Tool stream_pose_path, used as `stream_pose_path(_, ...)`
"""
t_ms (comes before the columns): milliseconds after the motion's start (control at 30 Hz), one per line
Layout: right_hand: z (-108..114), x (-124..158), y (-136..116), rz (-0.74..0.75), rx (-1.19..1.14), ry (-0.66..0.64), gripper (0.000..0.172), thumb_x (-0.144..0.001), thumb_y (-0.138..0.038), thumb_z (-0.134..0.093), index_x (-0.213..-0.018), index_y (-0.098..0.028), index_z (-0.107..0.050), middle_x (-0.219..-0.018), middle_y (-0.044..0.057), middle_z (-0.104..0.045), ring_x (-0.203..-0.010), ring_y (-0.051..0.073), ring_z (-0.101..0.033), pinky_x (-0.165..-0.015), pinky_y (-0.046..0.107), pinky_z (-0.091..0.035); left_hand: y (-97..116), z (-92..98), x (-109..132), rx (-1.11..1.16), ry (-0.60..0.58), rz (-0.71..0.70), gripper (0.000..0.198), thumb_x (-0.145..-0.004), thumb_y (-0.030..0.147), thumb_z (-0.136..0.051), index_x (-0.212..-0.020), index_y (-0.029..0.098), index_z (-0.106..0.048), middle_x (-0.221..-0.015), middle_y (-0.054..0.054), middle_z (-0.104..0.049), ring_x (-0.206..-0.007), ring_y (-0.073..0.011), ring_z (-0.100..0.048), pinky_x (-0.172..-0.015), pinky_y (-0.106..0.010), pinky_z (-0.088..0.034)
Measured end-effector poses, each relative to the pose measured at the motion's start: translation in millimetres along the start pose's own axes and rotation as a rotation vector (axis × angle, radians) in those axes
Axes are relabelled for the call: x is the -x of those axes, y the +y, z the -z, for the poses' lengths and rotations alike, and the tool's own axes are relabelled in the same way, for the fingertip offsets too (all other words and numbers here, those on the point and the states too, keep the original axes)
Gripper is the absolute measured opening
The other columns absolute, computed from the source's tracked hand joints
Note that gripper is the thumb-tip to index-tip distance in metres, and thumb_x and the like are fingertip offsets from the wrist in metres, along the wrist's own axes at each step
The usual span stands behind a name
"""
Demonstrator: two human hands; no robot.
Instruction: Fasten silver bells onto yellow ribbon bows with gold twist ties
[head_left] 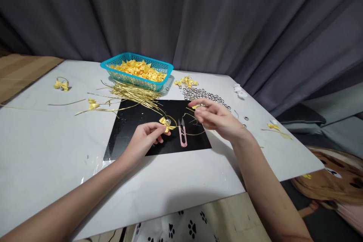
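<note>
My left hand (151, 133) pinches a yellow ribbon bow (163, 122) over the black mat. A shiny silver round piece (168, 121) sits at the bow's centre, and a loop of thin gold cord (173, 118) rises from it. My right hand (212, 117) is raised at the mat's right edge with fingers curled together; whether they hold anything is hidden. Between the hands, pink-handled thread snips (183, 134) lie on the black mat (127, 136), points away from me. Thin gold cord (195, 134) curves across the mat to their right.
A blue-green basket (136, 79) of yellow bows stands at the back, with a pile of gold cords (136, 93) before it. Many silver round pieces (204, 94) lie behind my right hand. Single bows (61, 84) and cords are scattered on the white table (56, 140).
</note>
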State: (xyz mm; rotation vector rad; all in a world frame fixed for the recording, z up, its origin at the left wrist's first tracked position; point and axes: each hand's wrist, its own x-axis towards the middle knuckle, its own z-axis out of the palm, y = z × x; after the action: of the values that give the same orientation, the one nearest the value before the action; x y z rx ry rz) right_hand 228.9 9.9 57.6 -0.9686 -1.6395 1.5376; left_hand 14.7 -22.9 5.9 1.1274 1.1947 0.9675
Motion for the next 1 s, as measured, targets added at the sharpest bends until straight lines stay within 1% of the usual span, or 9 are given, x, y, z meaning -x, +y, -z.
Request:
stream_pose_path(133, 27, 28, -10, 0.013, -0.236, 0.235, 0.018, -0.081, -0.027, -0.059, -0.097, -0.022, -0.055, -0.055, -0.009, -0.031, -0.039, 0.002, -0.008, -0.033, 0.015, -0.010, -2, 3.2, -3, 0.001, 0.061, 0.020, 0.025, -0.070, 0.037, -0.061, -0.068, 0.013, -0.066, -0.074, -0.006, -0.068, -0.056, -0.0102, -0.049, -0.051, -0.021, -0.037)
stream_pose_path(233, 41, 53, -12, -0.102, -0.288, 0.249, 0.018, -0.079, -0.029, -0.060, -0.095, -0.022, -0.056, -0.051, -0.009, -0.021, -0.042, 0.004, -0.004, -0.033, 0.014, -0.009, -5, 5.9, -5, 0.000, 0.047, 0.018, 0.027, -0.070, 0.040, -0.061, -0.070, 0.013, -0.066, -0.075, -0.006, -0.068, -0.056, -0.0105, -0.049, -0.050, -0.021, -0.037)
stream_pose_path(367, 46, 75, -9, -0.255, -0.303, 0.238, 0.019, -0.077, -0.027, -0.060, -0.093, -0.018, -0.059, -0.053, -0.008, -0.022, -0.044, 0.005, -0.011, -0.036, 0.015, -0.015, -7, 6.7, -7, -0.024, 0.043, 0.014, 0.029, -0.069, 0.042, -0.063, -0.071, 0.014, -0.067, -0.075, -0.007, -0.068, -0.057, -0.0112, -0.049, -0.051, -0.022, -0.037)
stream_pose_path(500, 32, 81, -7, -0.303, -0.314, 0.299, 0.025, -0.075, -0.021, -0.052, -0.096, -0.012, -0.063, -0.061, -0.002, -0.032, -0.051, 0.008, -0.028, -0.043, 0.019, -0.028, -4, 4.8, -5, -0.050, -0.002, -0.001, 0.027, -0.068, 0.041, -0.062, -0.066, 0.015, -0.067, -0.073, -0.007, -0.069, -0.058, -0.0122, -0.050, -0.052, -0.022, -0.038)
stream_pose_path(633, 6, 70, -3, -0.379, -0.199, 0.165, 0.034, -0.069, -0.015, -0.047, -0.098, -0.010, -0.063, -0.068, 0.001, -0.040, -0.053, 0.009, -0.028, -0.046, 0.023, -0.026, 0, 2.4, 0, -0.067, -0.073, -0.009, 0.026, -0.067, 0.040, -0.061, -0.065, 0.015, -0.066, -0.072, -0.006, -0.069, -0.058, -0.0122, -0.049, -0.053, -0.023, -0.038)
stream_pose_path(700, -5, 59, 0, -0.398, -0.054, 0.101, 0.035, -0.068, -0.013, -0.045, -0.099, -0.013, -0.061, -0.071, 0.001, -0.041, -0.055, 0.009, -0.029, -0.048, 0.023, -0.026, 1, 2.2, 1, -0.079, -0.066, -0.009, 0.026, -0.066, 0.040, -0.061, -0.064, 0.015, -0.066, -0.072, -0.006, -0.068, -0.057, -0.0121, -0.049, -0.053, -0.023, -0.038)
stream_pose_path(767, -12, 45, 3, -0.394, 0.086, 0.030, 0.040, -0.065, -0.008, -0.043, -0.101, -0.015, -0.059, -0.074, 0.000, -0.043, -0.060, 0.010, -0.034, -0.052, 0.023, -0.028, 2, 2.9, -1, -0.082, -0.030, 0.002, 0.026, -0.066, 0.040, -0.061, -0.064, 0.014, -0.065, -0.071, -0.006, -0.068, -0.057, -0.0119, -0.049, -0.053, -0.023, -0.038)
stream_pose_path(900, -17, 25, 5, -0.366, 0.223, -0.142, 0.052, -0.060, -0.001, -0.041, -0.108, -0.017, -0.051, -0.086, 0.002, -0.051, -0.074, 0.012, -0.043, -0.061, 0.023, -0.034, 0, 6.9, -9, -0.086, 0.031, -0.012, 0.025, -0.065, 0.039, -0.062, -0.065, 0.014, -0.065, -0.069, -0.005, -0.067, -0.056, -0.0119, -0.050, -0.052, -0.023, -0.038)
stream_pose_path(1000, -14, 23, 10, -0.305, 0.349, -0.190, 0.044, -0.067, 0.000, -0.040, -0.106, -0.017, -0.050, -0.089, 0.003, -0.053, -0.078, 0.013, -0.045, -0.067, 0.026, -0.037, -2, 9.9, -13, -0.080, 0.066, -0.042, 0.025, -0.067, 0.039, -0.062, -0.066, 0.014, -0.065, -0.070, -0.005, -0.067, -0.056, -0.0120, -0.050, -0.052, -0.023, -0.038)
